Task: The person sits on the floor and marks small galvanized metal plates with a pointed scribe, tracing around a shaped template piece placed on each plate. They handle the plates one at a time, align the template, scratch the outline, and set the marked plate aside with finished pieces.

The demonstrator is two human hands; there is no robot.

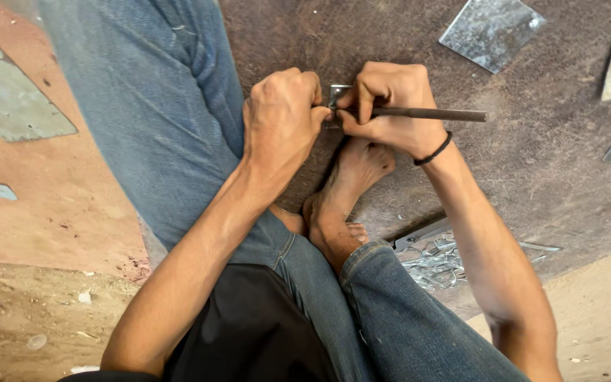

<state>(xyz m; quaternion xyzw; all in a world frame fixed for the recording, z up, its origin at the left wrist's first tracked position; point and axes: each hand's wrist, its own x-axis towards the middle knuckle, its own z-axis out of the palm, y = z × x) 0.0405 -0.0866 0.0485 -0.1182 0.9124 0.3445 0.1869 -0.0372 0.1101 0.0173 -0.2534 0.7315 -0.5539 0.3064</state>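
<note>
Below the fingers, a wide dark brown mat [532,163] is seen, worn and dusty, and it is spread on the ground. To the left of the fingers a reddish board [51,205] is laid, and sandy ground [30,318] is seen under it, nearer to the person. Blue jeans [157,120] are worn by the person, and one leg is stretched out on the left side of the hands. A bare foot [341,198] is rested on the mat just below the fingers.

Above and to the right of the fingers, well apart, a flat grey metal sheet [493,28] is placed on the mat. Another grey sheet piece [8,92] is seen far to the left on the board. Below the right forearm, a heap of shiny metal scraps [433,262] is gathered.

The left hand [281,120] is closed into a fist, with the fingers curled tightly together; what is inside it cannot be told. The right hand [390,106] is closed around a dark metal rod [433,113], which is pinched between the thumb and the bent fingers and is pointed out to the right. A black band [434,150] is worn on the right wrist.

Between the fingertips of both hands, a small square metal piece [336,95] is held against the mat, touched from both sides and mostly covered.
</note>
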